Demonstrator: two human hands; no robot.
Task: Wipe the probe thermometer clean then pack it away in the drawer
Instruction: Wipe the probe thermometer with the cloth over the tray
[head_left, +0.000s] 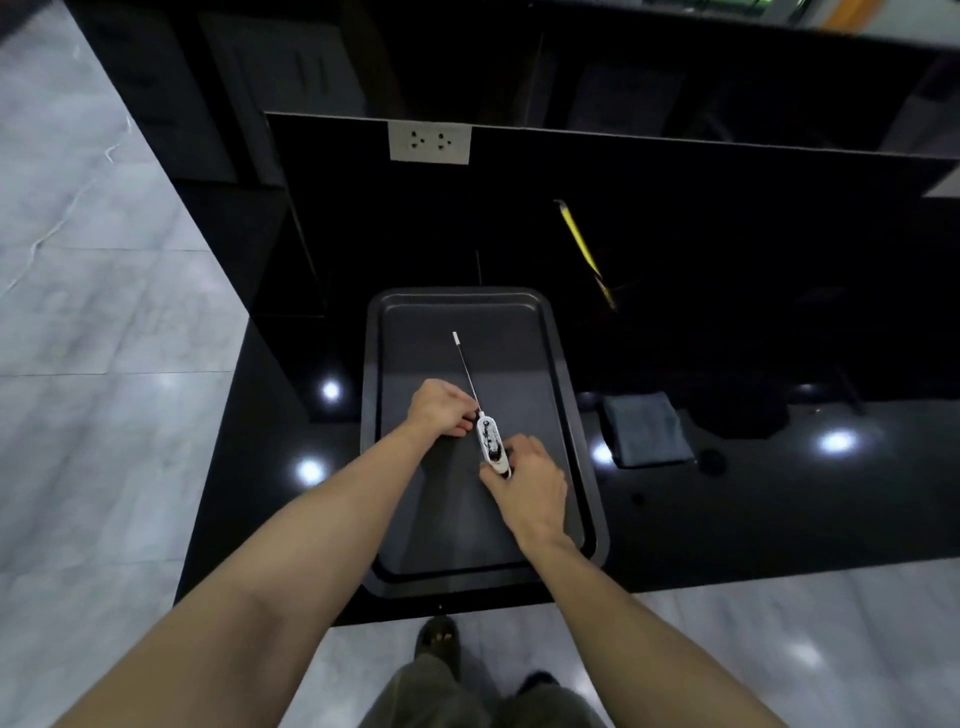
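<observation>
Tray (563, 374) sits on table (779, 509), near its front edge and toward its left end. Probe thermometer (490, 439) lies over tray centre, probe pointing away from the person, body nearest them. Left hand (441, 408) at the probe–body joint, left of it; right hand (530, 480) at the body's near end. Folded cloth (647, 428) on table just right of tray. Wall socket (429, 143) on the upright panel behind tray.

Glossy black counter (727, 519), grey marble floor (104, 312), perhaps dark cabinets (260, 78) behind
</observation>
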